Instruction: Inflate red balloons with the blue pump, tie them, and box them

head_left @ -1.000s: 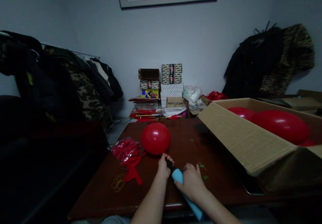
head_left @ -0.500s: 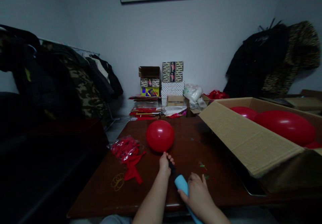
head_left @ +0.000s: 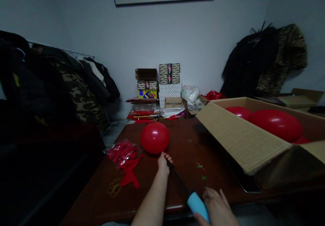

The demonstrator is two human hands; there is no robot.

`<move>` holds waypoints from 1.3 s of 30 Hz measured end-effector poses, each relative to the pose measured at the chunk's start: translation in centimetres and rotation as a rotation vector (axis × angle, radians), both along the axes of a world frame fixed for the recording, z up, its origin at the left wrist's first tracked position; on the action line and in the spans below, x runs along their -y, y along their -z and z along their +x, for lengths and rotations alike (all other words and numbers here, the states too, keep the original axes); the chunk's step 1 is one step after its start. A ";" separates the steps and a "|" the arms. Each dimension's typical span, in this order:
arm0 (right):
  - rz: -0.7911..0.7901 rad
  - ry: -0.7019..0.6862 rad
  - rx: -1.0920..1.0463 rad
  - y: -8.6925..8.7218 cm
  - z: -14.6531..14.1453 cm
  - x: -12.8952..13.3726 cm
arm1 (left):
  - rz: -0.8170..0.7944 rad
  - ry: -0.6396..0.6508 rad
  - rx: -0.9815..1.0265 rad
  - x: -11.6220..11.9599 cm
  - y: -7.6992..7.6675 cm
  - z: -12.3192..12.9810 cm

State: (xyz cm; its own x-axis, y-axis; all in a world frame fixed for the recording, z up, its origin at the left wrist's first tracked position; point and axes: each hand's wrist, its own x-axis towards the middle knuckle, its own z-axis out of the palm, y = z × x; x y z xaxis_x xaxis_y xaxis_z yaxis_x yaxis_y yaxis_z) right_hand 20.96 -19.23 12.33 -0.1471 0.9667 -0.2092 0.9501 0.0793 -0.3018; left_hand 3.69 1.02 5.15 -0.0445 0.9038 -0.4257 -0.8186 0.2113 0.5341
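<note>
A round red balloon [head_left: 154, 138] stands over the table, its neck pointing toward me. At that neck my left hand [head_left: 164, 163] is closed, pinching it on the black tip of a balloon pump [head_left: 196, 204]. The pump's thin black rod shows between its tip and the light blue barrel. Around the barrel, near the front edge of the table, my right hand [head_left: 218, 205] is closed, with its fingers partly raised. Left of the balloon lie uninflated red balloons [head_left: 130, 175], some of them in a clear plastic bag [head_left: 123, 153].
Yellow rubber bands [head_left: 114, 187] lie on the brown table [head_left: 101, 204] at the left. At the right, a cardboard box [head_left: 243, 138] holds inflated red balloons [head_left: 275, 124], with a dark flat device [head_left: 245, 180] beside it. Small green and red scraps [head_left: 200, 166] lie mid-table.
My right hand has drawn the blue barrel back toward me and to the right, exposing more black rod. My left hand stays at the balloon's neck. The view has shifted slightly.
</note>
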 end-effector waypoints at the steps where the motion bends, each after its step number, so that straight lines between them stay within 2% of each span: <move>1: 0.020 0.001 0.002 -0.2 -0.1 -0.1 | 0.005 -0.003 0.005 0.0 -0.1 0.0; 6: 0.193 0.013 -0.002 -0.7 -1.4 -0.9 | 0.049 -0.004 0.057 0.1 -0.8 -0.2; 10: 0.303 0.008 -0.007 -0.7 -2.9 -2.6 | 0.067 0.011 0.092 0.3 -1.7 -0.3; 14: 0.344 0.003 -0.007 -0.9 -4.4 -4.8 | 0.080 0.014 0.086 0.5 -2.2 -0.3; 17: 0.354 0.006 0.002 -0.8 -5.4 -6.5 | 0.087 0.016 0.070 0.7 -2.0 -0.2; 24: 0.320 0.051 -0.035 1.3 -6.8 -9.2 | 0.058 0.060 0.036 1.0 -1.3 -0.6; 32: 0.297 0.081 -0.031 3.3 -7.0 -9.0 | 0.075 0.049 -0.073 0.9 -0.8 -0.7; 39: 0.302 0.045 0.055 3.2 -5.4 -6.1 | 0.071 -0.060 -0.077 -0.9 -1.0 -2.3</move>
